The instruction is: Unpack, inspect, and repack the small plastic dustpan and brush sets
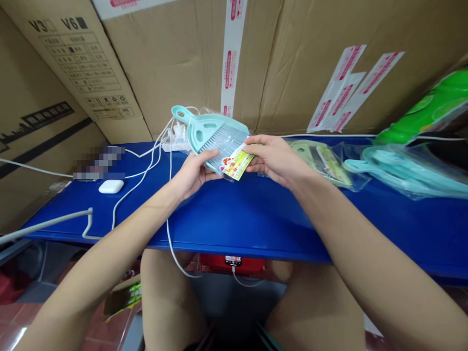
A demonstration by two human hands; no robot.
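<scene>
A light-blue dustpan with a small brush (208, 127), in a clear plastic bag, is held up over the blue table (234, 214). My left hand (195, 173) grips its lower left side, thumb on top and fingers underneath. Between the thumb and fingers of my right hand (272, 158) is the edge of a yellow-green printed card (236, 165), which lies over the bristles at the lower right of the set. Whether the card is inside or outside the bag I cannot tell. The dustpan's looped handle points to the upper left.
Right of my hands lie a bagged green dustpan set (316, 158) and several bagged light-blue dustpans (405, 168). A green package (431, 107) leans at the far right. White cables (146, 170) and a white earbud case (111, 186) are on the left. Cardboard boxes (197, 63) stand behind.
</scene>
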